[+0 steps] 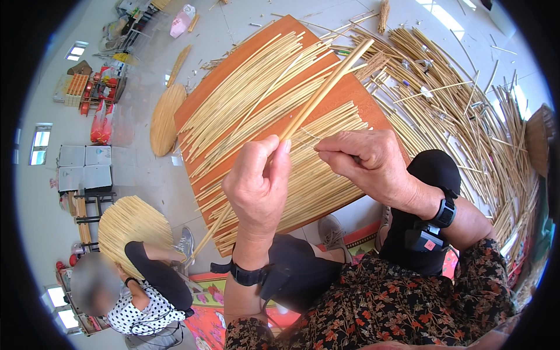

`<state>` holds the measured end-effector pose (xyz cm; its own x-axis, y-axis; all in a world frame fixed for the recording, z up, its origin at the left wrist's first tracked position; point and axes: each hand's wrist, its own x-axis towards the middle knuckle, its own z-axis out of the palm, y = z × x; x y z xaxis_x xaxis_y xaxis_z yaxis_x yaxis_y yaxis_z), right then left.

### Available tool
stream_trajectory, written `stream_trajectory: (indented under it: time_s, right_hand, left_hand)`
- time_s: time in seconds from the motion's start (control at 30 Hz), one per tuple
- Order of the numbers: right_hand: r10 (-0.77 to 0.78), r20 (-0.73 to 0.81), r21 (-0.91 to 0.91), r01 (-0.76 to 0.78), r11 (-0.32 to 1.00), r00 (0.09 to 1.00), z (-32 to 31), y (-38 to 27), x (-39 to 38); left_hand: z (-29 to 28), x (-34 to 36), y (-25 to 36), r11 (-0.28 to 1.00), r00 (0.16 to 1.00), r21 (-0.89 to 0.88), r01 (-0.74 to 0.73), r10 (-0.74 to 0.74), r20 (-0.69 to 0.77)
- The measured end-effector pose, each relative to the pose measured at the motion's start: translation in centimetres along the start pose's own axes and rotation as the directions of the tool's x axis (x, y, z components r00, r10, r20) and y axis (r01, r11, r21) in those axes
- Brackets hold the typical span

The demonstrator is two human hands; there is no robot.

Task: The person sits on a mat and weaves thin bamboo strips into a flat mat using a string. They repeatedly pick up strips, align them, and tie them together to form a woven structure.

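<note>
Between its thumb and fingers, my left hand (259, 178) grips a few pale yellow plant stalks (326, 84) laid side by side. They slant up to the right over the board, and their lower end passes beyond my left wrist. Just right of them, my right hand (364, 160) is closed in a pinch at the end of a thin strand (307, 133). That strand reaches back toward the held stalks; whether it is thread or a peeled fibre I cannot tell. Below both hands, rows of loose stalks (245, 93) lie on a reddish-brown board (283, 35).
A large heap of stalks (466, 111) spreads over the floor at the right, with a woven basket (539, 140) at its edge. Left of the board lies a round woven mat (166, 119). A co-worker (146, 306) sits at the lower left by a larger round stalk mat (134, 227).
</note>
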<state>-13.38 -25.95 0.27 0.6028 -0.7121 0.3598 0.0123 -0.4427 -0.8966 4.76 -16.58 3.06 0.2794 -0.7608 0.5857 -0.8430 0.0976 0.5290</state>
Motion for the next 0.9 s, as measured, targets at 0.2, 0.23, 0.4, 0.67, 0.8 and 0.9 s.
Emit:
stream_trajectory:
  time_s: [0.2,0.23,0.4,0.67,0.8,0.9]
  right_hand:
    - [-0.004,-0.006,-0.006,0.004,1.000,1.000,0.06,0.03,0.01]
    - [-0.002,-0.005,-0.004,0.002,1.000,1.000,0.07,0.06,-0.01]
    - [-0.009,-0.006,0.009,0.009,1.000,1.000,0.00,-0.02,-0.01]
    - [-0.003,0.046,-0.030,0.005,1.000,0.999,-0.36,-0.38,0.02]
    - [-0.011,0.009,-0.007,0.011,1.000,1.000,-0.08,-0.13,0.02]
    - [-0.001,0.036,-0.015,0.001,1.000,0.999,-0.25,-0.29,0.07]
  left_hand:
    - [-0.03,0.05,-0.06,1.000,1.000,0.000,-0.024,0.024,-0.003]
    - [0.00,0.01,-0.09,1.000,1.000,0.003,-0.028,0.028,-0.002]
    - [-0.04,0.02,0.09,1.000,1.000,0.008,-0.022,0.022,-0.003]
    - [-0.19,0.24,0.21,1.000,1.000,0.010,-0.022,0.022,0.006]
    - [-0.04,0.08,-0.04,1.000,1.000,-0.008,-0.009,0.009,-0.001]
    - [-0.12,0.10,-0.09,1.000,1.000,-0.006,-0.005,0.005,0.002]
